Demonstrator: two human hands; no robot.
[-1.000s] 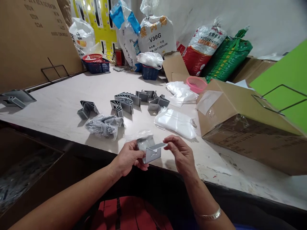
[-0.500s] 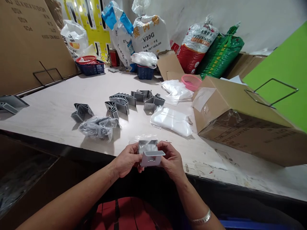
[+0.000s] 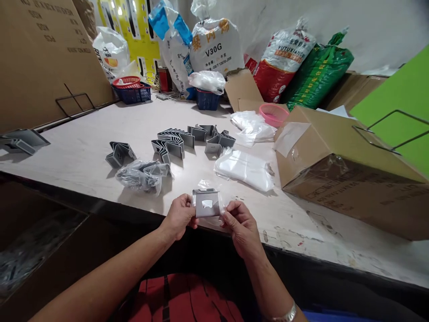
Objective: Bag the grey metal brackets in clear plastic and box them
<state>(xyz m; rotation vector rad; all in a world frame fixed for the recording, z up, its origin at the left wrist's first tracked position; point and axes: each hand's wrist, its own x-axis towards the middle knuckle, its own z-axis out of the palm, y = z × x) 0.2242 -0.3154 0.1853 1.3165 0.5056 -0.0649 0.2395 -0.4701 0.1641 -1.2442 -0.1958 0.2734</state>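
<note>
A grey bent metal bracket (image 3: 213, 211) with a cut-out in its face sits in a clear plastic bag (image 3: 203, 184) over the table's front edge. My left hand (image 3: 181, 218) pinches the bag's left side beside the bracket. On the other side, my right hand (image 3: 241, 227) has its thumb and fingers closed on the bag's right edge. Left of the hands lie bagged brackets (image 3: 145, 177), with a small nested group of brackets (image 3: 120, 154) behind them. Nested brackets (image 3: 172, 142) stand in a row farther back. A stack of flat clear bags (image 3: 244, 170) lies beyond my right hand.
A cardboard box (image 3: 345, 152) with a wire handle takes up the right side. More brackets (image 3: 23, 141) lie at the far left beside a tall carton (image 3: 50, 58). Baskets (image 3: 134, 94), a pink bowl (image 3: 274, 115) and full sacks (image 3: 214, 49) line the back.
The bracket has gone deeper into the bag and tipped so its cut-out face shows. My right hand has shifted from the bracket to the bag's edge.
</note>
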